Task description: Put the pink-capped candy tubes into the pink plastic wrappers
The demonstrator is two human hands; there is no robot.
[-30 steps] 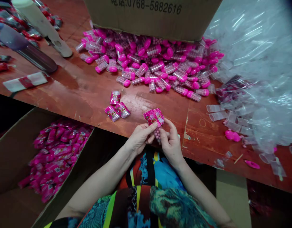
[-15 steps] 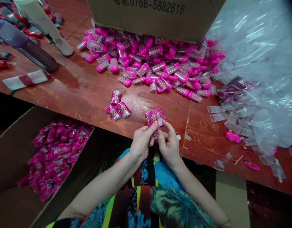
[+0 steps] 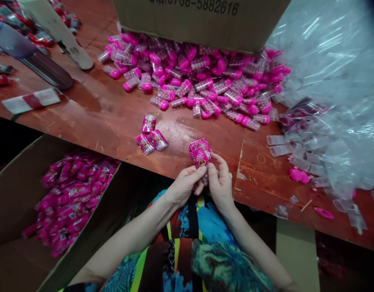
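My left hand [image 3: 187, 184] and right hand [image 3: 220, 182] pinch pink printed sleeves [image 3: 200, 152] at the edge of the reddish wooden surface [image 3: 114, 125]; the carton [image 3: 193, 24] beyond reads "5882616".

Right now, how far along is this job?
Apparently done: wrapped packs in the lower carton. In hand: pink wrappers and beads, between left hand and right hand. Seemingly left: the heap of unwrapped tubes; I can't count them.

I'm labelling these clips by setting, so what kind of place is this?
Probably a small candy-packing workshop: a heap of pink-capped tubes, a carton of wrapped pink packets, and a mass of clear plastic.
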